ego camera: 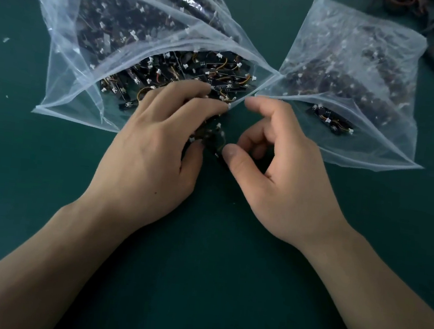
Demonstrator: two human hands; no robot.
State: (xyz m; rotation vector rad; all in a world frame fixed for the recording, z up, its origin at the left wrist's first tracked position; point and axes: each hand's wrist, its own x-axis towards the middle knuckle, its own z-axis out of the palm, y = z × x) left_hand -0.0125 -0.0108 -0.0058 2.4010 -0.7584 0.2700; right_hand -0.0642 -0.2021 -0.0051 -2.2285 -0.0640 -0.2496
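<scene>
Left hand (147,154) and right hand (287,177) on black wired parts (214,138) — plastic bags (67,79) behind

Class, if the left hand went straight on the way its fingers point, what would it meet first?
The black wired modules heaped inside the open plastic bag, probably; depth is unclear.

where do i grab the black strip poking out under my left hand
Pinch its free lower end, coming in from the right with the right hand. The black strip pokes out there past the left hand, which covers its upper part.
</scene>
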